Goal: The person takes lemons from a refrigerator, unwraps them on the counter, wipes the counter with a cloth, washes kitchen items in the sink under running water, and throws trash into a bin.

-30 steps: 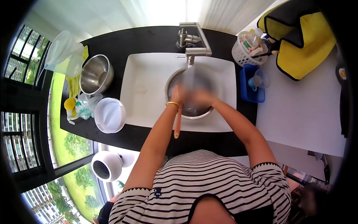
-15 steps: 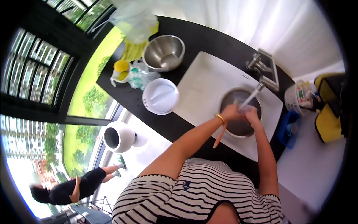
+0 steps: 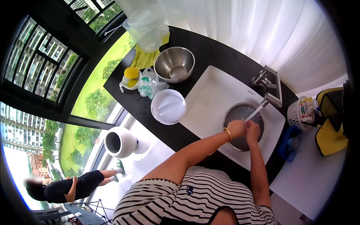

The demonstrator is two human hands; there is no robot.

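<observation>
My left hand [image 3: 235, 129], with a gold bracelet at its wrist, is closed under the running tap water. Pressed beside it is my right hand [image 3: 252, 132], fingers also curled in. Whatever lies between the fingers is too hidden to name. Beneath both hands stands a round metal basin [image 3: 242, 144], set in the white sink [image 3: 206, 97]. A stream falls from the metal faucet [image 3: 272, 98] onto the fingers. A tan handle tip [image 3: 212, 153] peeks out below my left forearm; the rest of it is hidden.
Left of the sink are a white colander [image 3: 168, 107], a steel bowl [image 3: 174, 64], a plastic bag [image 3: 150, 84] and a cup with yellow fruit [image 3: 131, 73]. On the right stand a white basket [image 3: 296, 113] and a blue container [image 3: 288, 144]. Another person [image 3: 71, 187] stands at far left.
The camera view has shifted, so the counter sits lower. My hands have drawn closer together under the stream. The tan handle, earlier hanging below my left wrist, is now mostly behind the forearm.
</observation>
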